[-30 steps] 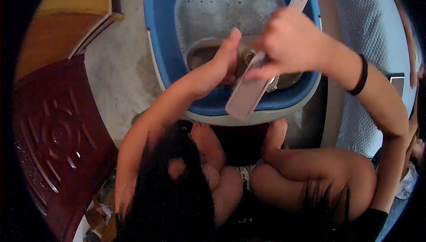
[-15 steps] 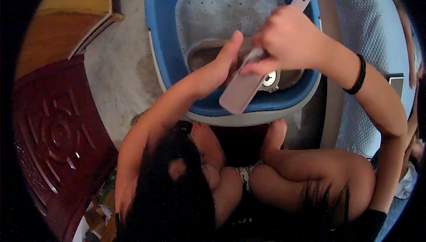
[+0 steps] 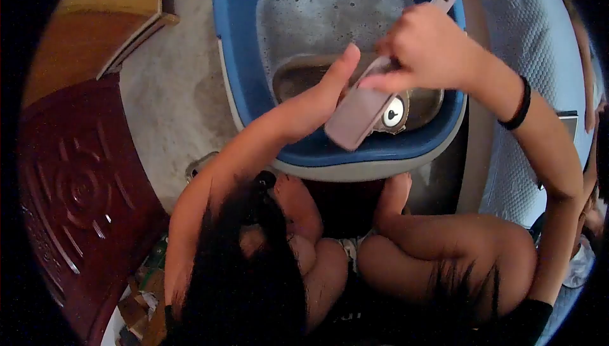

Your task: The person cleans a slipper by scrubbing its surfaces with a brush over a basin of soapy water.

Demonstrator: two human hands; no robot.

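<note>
At twelve o'clock from the seated person stood one blue basin, foamy water inside. Right hand: wrapped round a pale flat tool, probably a brush, slanting from one o'clock to seven. Left hand: thumb raised, fingers hidden — grip impossible to tell. One white-faced item showed at five o'clock within the basin's outline. Likely hazards: wet surfaces could have loosened the hold; the tool's low end — over the near rim — could have dripped outside.
</note>
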